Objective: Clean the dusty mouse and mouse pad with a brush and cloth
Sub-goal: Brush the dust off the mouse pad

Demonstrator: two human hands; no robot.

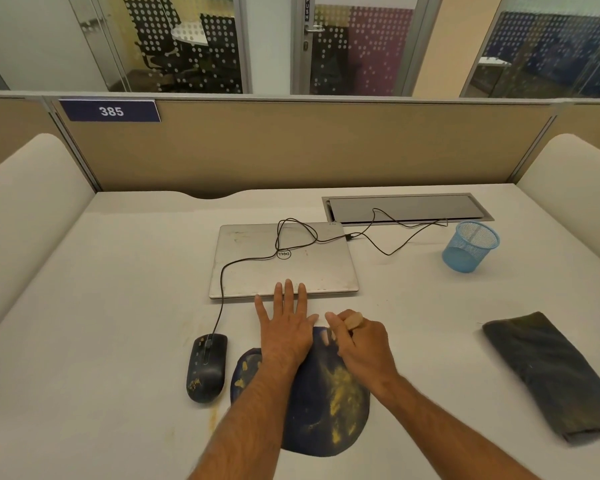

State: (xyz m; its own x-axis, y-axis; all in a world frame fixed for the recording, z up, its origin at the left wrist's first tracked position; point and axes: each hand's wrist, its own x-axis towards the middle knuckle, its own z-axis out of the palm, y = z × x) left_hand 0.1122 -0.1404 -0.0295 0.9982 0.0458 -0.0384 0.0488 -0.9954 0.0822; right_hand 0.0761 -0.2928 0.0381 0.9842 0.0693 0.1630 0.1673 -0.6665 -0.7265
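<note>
Two hands: left [284, 327] flat on one mouse pad [326, 410], right [357, 341] gripping one brush [354, 320] (one mouse [207, 367] beside).

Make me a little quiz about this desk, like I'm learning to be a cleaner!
1. True or false: the left hand lies flat on the mouse pad.
2. What does the right hand grip? A) cloth B) brush C) mouse
3. Fill in: the dark cloth lies to the ____ of the pad.

Key: 1 true. 2 B: the brush, its wooden handle showing above the fingers. 3 right. The mouse sits left of the pad, still speckled with yellow dust.
</note>
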